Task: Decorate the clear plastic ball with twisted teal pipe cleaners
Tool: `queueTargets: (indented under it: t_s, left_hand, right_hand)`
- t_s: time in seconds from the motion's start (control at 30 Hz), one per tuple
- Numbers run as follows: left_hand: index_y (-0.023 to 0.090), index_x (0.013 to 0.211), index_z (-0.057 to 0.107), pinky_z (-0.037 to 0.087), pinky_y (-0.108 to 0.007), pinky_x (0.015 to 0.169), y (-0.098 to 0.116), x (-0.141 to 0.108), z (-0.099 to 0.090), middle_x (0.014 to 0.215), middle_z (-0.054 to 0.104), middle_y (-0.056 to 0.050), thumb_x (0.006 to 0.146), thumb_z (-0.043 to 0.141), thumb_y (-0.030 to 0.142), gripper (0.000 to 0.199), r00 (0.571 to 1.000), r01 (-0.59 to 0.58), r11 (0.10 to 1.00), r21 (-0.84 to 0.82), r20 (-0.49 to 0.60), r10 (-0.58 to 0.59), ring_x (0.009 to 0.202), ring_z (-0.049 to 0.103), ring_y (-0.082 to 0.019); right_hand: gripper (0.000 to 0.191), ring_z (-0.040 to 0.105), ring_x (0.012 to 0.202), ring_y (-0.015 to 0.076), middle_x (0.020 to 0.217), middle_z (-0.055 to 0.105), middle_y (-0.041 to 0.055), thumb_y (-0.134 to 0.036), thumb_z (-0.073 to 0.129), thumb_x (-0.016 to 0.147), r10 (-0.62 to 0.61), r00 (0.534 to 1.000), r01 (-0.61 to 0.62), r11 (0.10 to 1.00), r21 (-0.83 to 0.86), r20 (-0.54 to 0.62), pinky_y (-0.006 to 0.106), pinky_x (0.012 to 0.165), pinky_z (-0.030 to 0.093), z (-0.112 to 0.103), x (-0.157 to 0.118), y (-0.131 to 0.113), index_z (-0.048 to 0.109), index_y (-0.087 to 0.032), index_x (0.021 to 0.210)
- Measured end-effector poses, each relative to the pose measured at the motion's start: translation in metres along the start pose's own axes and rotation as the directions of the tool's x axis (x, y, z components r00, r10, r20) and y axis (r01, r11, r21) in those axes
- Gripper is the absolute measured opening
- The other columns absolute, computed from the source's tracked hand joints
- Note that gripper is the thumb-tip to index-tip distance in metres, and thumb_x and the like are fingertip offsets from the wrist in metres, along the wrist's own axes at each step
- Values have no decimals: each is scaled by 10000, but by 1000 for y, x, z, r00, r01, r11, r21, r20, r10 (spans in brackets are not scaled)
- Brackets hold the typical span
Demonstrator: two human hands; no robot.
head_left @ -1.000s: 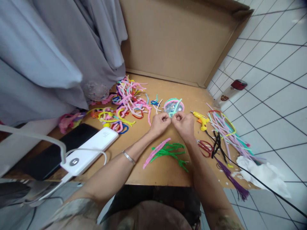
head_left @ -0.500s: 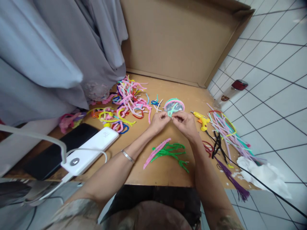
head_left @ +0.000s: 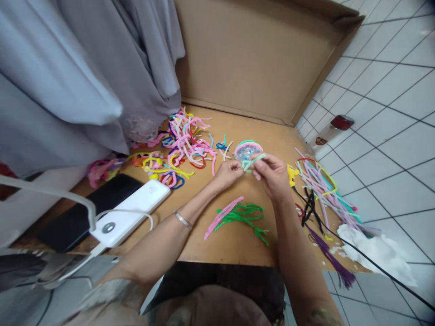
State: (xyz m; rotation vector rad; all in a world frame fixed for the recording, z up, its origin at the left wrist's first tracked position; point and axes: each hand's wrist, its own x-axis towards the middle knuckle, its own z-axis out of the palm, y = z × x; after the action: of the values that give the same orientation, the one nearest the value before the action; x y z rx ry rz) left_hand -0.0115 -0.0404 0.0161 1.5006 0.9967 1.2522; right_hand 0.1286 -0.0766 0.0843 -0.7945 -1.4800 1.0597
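Observation:
Between my two hands is a mint-green pipe cleaner (head_left: pixel 253 161), bent into a small loop with a free end pointing up and right. My left hand (head_left: pixel 229 174) is closed, pinching the loop's left side. Thumb and fingers of my right hand (head_left: pixel 271 174) grip the same piece near its upper right end. Just behind them sits a round clear container (head_left: pixel 245 148) with a pink and green rim; its contents are too small to make out. Closer to my body lie green pipe cleaners (head_left: pixel 243 216) and a pink one (head_left: pixel 222 218).
A heap of coloured pipe cleaners (head_left: pixel 190 136) lies at the back left, near a white power bank (head_left: pixel 136 210) and a black phone (head_left: pixel 91 210). On the right are a yellow glue gun (head_left: pixel 292 174), lilac pipe cleaners (head_left: pixel 319 183), a purple tassel (head_left: pixel 331 258) and white tissue (head_left: pixel 377 251).
My right hand has moved right and turned, now holding the mint-green pipe cleaner's upper end and covering part of the glue gun. My left hand stays nearly in place.

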Motion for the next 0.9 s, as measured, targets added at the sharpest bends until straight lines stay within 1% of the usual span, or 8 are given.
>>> queueTargets:
  t_s: [0.1,0.17,0.27,0.33,0.57,0.63,0.73,0.9]
  left_hand:
    - [164,588,472,253,-214,522,4,-1,0,544,388,57,697,586,306,212,1000,-7,999,-46,25,8,523,321,-69]
    - [160,613,489,270,-213,531,8,-2,-1,566,417,48,706,587,341,225,1000,-17,998,-55,17,18,538,340,-72]
    - [161,616,478,279,-213,544,11,-2,-3,577,419,40,720,589,396,280,999,-34,998,-51,22,35,558,347,-76]
    - [165,609,465,276,-215,546,11,-2,-3,573,401,40,724,594,425,313,998,-53,998,-40,29,54,561,338,-78]
    - [162,648,490,247,-222,534,14,-6,-2,586,391,38,760,564,383,258,985,-135,990,29,111,131,565,321,-84]
    - [162,655,495,238,-222,531,17,-8,-2,580,383,42,753,560,344,217,978,-149,987,51,156,140,558,312,-82]
    - [165,650,492,233,-222,528,18,-9,-3,577,371,48,737,550,309,179,973,-152,987,61,184,138,547,302,-79]
    - [162,630,493,268,-218,540,19,-10,-1,575,392,46,739,539,284,171,972,-156,987,36,184,147,556,334,-80]
  right_hand:
    - [310,500,610,103,813,635,6,-462,666,781,-87,992,74,987,-142,-93,267,600,430,-7,4,0,719,-247,998]
    - [297,541,710,128,891,648,25,-429,671,784,-129,990,108,946,-306,-51,286,672,445,-10,6,1,724,-236,1003]
    - [208,551,772,152,877,644,32,-374,664,797,-165,985,170,840,-516,56,296,717,428,-10,7,4,729,-215,914]
    - [160,551,771,163,815,631,25,-347,649,812,-178,982,183,768,-614,70,299,722,406,-9,6,6,713,-204,844]
    - [217,531,843,202,799,609,28,-344,592,861,-273,960,221,631,-744,54,359,824,373,-10,4,9,644,-215,695]
    - [217,528,905,216,848,601,34,-365,607,847,-302,953,231,646,-728,34,381,865,378,-11,6,9,640,-222,686]
    - [219,543,907,205,855,591,26,-389,640,808,-281,960,228,746,-626,16,366,852,414,-12,9,13,633,-224,663]
    - [195,534,688,141,684,593,-16,-383,683,750,-109,991,73,924,-375,-77,295,701,444,-18,12,23,651,-211,663]
